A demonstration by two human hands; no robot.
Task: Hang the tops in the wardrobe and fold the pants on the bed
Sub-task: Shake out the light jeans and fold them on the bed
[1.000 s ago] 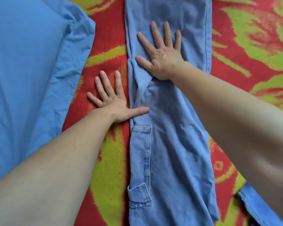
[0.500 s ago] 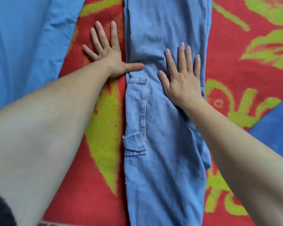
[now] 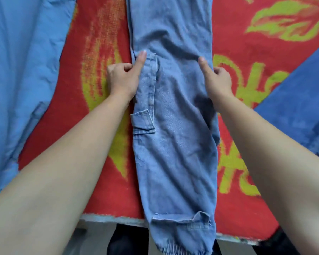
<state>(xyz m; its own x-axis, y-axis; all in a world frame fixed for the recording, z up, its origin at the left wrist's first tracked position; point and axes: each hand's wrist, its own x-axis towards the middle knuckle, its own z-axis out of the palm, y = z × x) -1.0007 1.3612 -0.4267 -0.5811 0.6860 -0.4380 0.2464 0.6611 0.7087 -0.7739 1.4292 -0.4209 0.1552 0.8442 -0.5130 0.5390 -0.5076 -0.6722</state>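
Pants [image 3: 175,137] lie lengthwise on the bed's red blanket [image 3: 99,43], near end hanging over the edge, with left hand [image 3: 123,78] and right hand [image 3: 218,80] each pinching a side edge, thumb on top; uneven lifting may skew the fold.

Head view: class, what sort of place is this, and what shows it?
Probably a bedroom: jeans lie lengthwise on a red patterned blanket, light blue bedding is bunched at its left, with grey floor past its near edge.
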